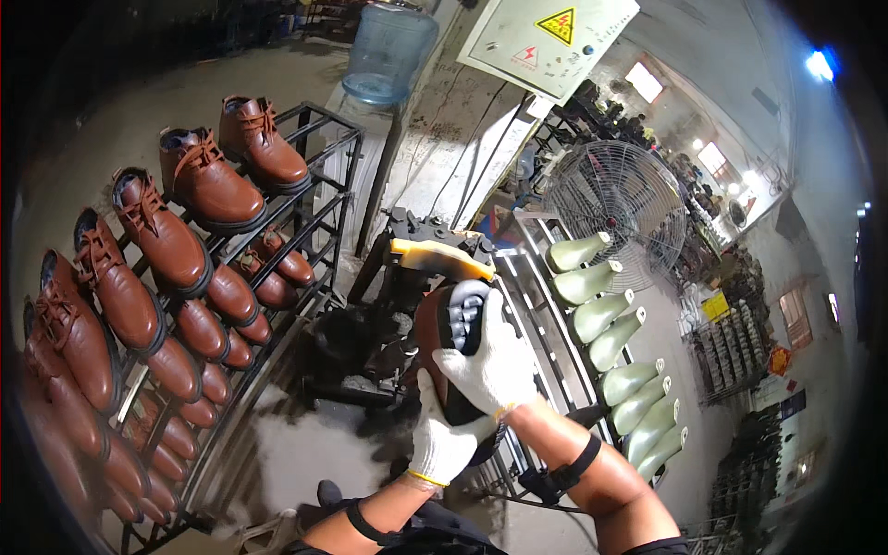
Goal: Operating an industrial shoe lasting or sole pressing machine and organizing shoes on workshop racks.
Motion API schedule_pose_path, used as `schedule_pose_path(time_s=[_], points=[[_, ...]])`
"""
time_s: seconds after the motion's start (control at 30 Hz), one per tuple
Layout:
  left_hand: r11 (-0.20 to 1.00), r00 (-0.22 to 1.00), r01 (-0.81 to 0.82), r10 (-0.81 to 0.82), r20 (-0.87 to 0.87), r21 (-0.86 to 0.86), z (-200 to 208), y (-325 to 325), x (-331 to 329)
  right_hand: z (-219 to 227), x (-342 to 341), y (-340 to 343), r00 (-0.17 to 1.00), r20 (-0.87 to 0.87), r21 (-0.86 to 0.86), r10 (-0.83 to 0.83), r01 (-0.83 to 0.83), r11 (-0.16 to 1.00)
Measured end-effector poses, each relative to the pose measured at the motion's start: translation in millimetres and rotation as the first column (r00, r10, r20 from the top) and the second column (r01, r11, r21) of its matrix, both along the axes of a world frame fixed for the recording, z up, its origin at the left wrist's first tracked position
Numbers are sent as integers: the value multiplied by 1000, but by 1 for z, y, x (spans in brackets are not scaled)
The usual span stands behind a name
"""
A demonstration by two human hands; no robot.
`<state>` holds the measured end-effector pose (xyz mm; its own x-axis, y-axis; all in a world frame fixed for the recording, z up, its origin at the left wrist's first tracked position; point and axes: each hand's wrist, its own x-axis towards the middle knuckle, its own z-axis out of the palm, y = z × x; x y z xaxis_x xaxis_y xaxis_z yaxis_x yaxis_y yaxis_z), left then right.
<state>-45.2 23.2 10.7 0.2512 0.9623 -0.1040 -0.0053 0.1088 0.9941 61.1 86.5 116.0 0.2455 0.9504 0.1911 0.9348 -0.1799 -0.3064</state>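
A brown leather shoe (427, 326) is held in both my hands in front of a dark machine. Its black, ridged sole (465, 313) is turned up toward me. My right hand (497, 363), in a white knit glove, grips the sole end and side from the right. Lower down, my left hand (448, 446), gloved the same way, is closed around the shoe's near end; some of its fingers are hidden behind the shoe. The shoe's far end lies just below the machine's curved yellow pad (442, 259); whether they touch I cannot tell.
On the left, a black metal rack (344, 176) bears several brown lace-up shoes (205, 185). Several pale green shoe lasts (601, 317) stand on a rack at right. Behind are a caged fan (614, 208), a grey electrical box (546, 42) and a blue water jug (390, 54).
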Motion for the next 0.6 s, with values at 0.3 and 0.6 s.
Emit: schedule_pose_path(time_s=[0.3,0.6], points=[[999,990,-27,30,138,-27,-27,-9,4,1,-12,-21,1000,1,69,-30,30,997],[1000,997,-3,5,73,-29,-26,-10,2,78,-23,81,940,253,-528,228,-63,847]])
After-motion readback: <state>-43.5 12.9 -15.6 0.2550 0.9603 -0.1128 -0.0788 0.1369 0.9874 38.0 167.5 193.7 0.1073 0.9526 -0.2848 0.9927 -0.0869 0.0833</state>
